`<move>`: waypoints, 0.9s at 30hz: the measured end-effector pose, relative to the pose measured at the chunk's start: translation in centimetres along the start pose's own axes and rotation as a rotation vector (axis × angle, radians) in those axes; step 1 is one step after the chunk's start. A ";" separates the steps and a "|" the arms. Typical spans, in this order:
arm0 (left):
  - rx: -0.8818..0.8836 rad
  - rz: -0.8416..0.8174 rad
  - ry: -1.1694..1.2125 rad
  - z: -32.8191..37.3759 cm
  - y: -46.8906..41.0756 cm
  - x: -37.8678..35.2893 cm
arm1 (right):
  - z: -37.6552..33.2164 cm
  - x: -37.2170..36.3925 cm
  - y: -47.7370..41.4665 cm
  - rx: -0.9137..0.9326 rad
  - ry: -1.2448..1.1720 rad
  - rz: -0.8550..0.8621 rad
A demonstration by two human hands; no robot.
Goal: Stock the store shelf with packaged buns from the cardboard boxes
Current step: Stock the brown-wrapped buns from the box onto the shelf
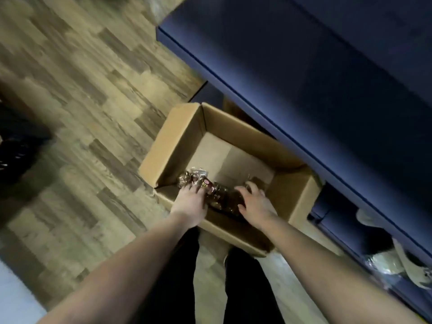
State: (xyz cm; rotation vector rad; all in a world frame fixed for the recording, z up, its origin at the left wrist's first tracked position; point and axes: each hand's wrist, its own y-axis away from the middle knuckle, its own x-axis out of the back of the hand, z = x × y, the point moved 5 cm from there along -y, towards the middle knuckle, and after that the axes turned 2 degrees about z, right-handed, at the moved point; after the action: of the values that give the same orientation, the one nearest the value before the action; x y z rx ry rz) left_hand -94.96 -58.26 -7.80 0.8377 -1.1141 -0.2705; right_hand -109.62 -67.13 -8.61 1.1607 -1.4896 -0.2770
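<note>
Head camera looks steeply down, tilted

No text can be read: a small red label (206, 182) is seen on the bun package (222, 198) in the cardboard box (177, 136), but its lettering is blurred beyond reading

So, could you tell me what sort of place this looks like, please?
Probably a shop aisle: a dark blue shelf unit runs beside the wood-pattern plank floor, and an open brown cardboard box on that floor holds a clear-wrapped packet of brown buns, as for restocking.
</note>
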 end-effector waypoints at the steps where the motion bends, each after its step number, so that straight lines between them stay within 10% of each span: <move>1: 0.015 -0.007 0.030 -0.5 -2.0 -0.7 | 0.9 -1.1 -1.5 -0.030 -0.017 0.001; 7: -0.010 -0.151 -0.019 -2.7 -12.9 -6.2 | 6.5 -6.7 -10.9 -0.235 -0.151 0.074; 15: -0.486 -0.287 -0.660 -2.8 -20.9 -13.2 | 12.4 -12.3 -19.5 -0.382 -0.109 0.037; 27: -0.383 -0.164 -0.783 -2.3 -20.3 -10.6 | 11.8 -11.1 -17.5 -0.341 0.092 0.101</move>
State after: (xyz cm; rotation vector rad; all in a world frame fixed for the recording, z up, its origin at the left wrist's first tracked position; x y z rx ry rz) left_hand -93.55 -64.74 -29.85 0.4735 -1.6445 -0.9755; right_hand -112.76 -72.00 -31.75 0.8129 -1.3528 -0.3866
